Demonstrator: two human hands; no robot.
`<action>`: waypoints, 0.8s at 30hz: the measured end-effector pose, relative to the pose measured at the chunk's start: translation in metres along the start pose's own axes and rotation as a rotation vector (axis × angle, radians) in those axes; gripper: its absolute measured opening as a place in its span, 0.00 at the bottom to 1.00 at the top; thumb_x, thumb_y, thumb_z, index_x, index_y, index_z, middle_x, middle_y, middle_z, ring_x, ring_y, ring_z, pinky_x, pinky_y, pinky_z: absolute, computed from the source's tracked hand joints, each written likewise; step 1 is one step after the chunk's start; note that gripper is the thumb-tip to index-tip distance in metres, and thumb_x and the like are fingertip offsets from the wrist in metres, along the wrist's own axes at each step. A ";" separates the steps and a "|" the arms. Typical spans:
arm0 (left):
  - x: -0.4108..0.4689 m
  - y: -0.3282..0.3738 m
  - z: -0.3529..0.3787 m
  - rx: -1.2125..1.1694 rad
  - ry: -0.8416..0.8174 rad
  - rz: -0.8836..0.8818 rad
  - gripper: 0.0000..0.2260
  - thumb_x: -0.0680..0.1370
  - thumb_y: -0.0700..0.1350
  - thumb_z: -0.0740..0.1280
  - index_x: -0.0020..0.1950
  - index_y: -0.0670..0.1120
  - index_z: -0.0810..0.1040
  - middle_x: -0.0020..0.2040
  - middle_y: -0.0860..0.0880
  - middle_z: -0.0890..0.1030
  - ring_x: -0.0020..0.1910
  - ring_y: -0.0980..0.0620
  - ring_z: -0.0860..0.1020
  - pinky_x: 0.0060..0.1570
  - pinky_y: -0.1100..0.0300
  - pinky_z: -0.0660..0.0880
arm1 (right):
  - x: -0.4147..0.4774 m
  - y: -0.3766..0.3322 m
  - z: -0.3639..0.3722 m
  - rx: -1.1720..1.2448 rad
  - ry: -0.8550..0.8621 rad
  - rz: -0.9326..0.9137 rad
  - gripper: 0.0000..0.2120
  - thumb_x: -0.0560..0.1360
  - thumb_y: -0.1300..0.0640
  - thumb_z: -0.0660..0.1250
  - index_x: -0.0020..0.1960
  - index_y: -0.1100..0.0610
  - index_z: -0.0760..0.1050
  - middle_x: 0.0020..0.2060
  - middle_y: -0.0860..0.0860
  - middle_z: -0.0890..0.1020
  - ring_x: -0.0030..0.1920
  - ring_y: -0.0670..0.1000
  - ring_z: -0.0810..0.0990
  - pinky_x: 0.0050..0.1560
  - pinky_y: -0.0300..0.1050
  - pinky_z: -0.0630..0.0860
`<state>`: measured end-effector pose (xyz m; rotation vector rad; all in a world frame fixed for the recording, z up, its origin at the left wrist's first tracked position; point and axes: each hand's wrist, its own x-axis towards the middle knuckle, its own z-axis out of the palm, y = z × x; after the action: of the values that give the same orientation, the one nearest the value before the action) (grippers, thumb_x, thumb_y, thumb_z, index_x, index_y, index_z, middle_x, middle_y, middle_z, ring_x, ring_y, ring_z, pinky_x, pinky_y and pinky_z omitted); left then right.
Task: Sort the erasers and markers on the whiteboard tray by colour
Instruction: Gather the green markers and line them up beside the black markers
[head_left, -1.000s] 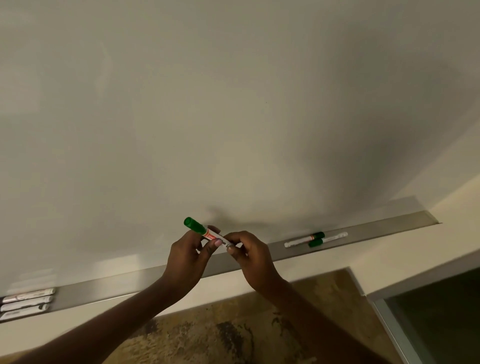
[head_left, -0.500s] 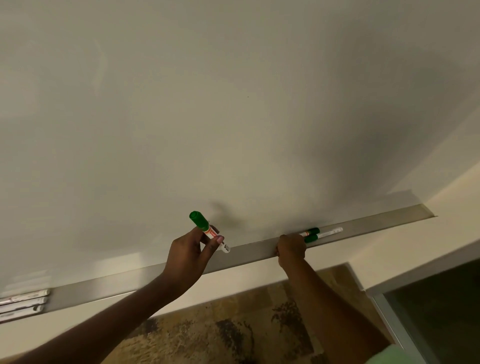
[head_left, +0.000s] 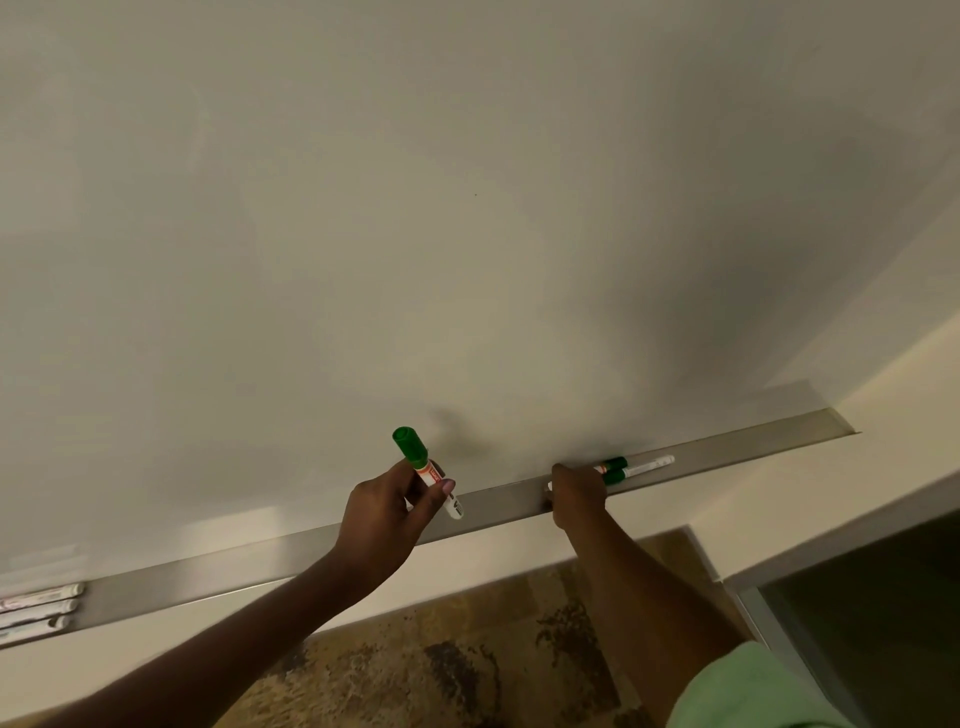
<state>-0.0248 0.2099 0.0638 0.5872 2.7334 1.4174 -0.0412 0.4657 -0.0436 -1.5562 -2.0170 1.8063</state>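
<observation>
Two green-capped markers (head_left: 631, 468) lie side by side on the metal whiteboard tray (head_left: 753, 449) toward its right end, below the blank whiteboard (head_left: 467, 208); patterned brown floor (head_left: 441, 660) shows beneath. Three white markers (head_left: 39, 608) sit at the tray's left end. The left hand (head_left: 384, 512) pinches a green-capped marker (head_left: 427, 472), cap up, above mid-tray. The right hand (head_left: 577, 496) rests curled over the tray, covering the pair's left ends; its grip cannot be told.
</observation>
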 end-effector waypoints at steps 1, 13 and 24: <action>0.000 0.001 0.001 -0.003 -0.002 -0.006 0.18 0.74 0.57 0.63 0.49 0.43 0.79 0.35 0.47 0.82 0.34 0.47 0.81 0.37 0.44 0.79 | -0.005 -0.003 0.001 0.058 -0.004 0.024 0.13 0.74 0.58 0.65 0.53 0.67 0.76 0.31 0.53 0.76 0.28 0.52 0.75 0.40 0.57 0.81; 0.005 0.007 0.021 -0.095 -0.057 -0.194 0.06 0.77 0.51 0.67 0.46 0.49 0.78 0.36 0.49 0.83 0.36 0.52 0.82 0.40 0.55 0.79 | -0.098 0.029 0.004 0.314 -0.022 -0.089 0.08 0.77 0.59 0.66 0.41 0.62 0.77 0.27 0.53 0.79 0.20 0.44 0.74 0.19 0.35 0.70; 0.008 0.018 0.029 -0.432 -0.167 -0.275 0.04 0.78 0.44 0.66 0.51 0.48 0.80 0.36 0.43 0.84 0.30 0.44 0.82 0.28 0.58 0.76 | -0.154 0.024 -0.019 0.109 -0.425 -0.471 0.05 0.81 0.55 0.58 0.50 0.49 0.72 0.41 0.51 0.78 0.35 0.47 0.75 0.37 0.35 0.78</action>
<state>-0.0216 0.2449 0.0620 0.2790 2.1774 1.7162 0.0627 0.3746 0.0313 -0.6201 -2.1494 2.1064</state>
